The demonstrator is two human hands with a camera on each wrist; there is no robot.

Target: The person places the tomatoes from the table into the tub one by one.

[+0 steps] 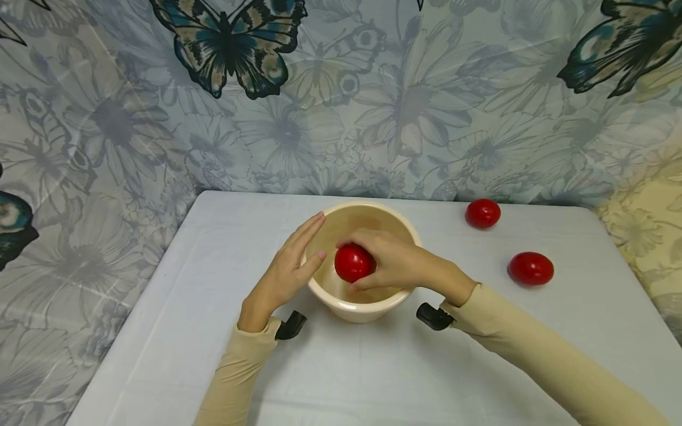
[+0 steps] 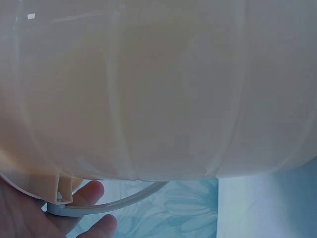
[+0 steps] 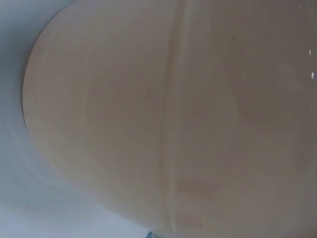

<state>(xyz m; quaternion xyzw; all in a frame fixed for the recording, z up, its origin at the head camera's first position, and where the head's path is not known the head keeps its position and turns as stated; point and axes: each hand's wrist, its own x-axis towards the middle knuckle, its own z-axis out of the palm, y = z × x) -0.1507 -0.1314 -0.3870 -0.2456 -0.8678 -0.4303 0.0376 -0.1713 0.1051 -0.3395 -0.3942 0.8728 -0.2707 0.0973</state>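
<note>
At the centre of the head view the right hand (image 1: 391,260) curls its fingers and thumb round a glossy red tomato (image 1: 353,263), holding it inside the mouth of a cream plastic bowl (image 1: 367,307), low over the bowl's floor. The left hand (image 1: 290,266) lies with straight fingers flat against the bowl's left rim, steadying it. As far as can be judged, one tomato is going in, while two more smooth red tomatoes wait on the worktop (image 1: 213,331) at the right of the frame: one (image 1: 482,213) near the far edge, another (image 1: 530,268) nearer, both well apart from the bowl. No other tomato shows in the bowl. Both wrist views are filled by the bowl's matt, faintly ribbed outer wall (image 2: 158,89). A pale cloth covers the worktop, and butterfly-printed fabric hangs behind
</note>
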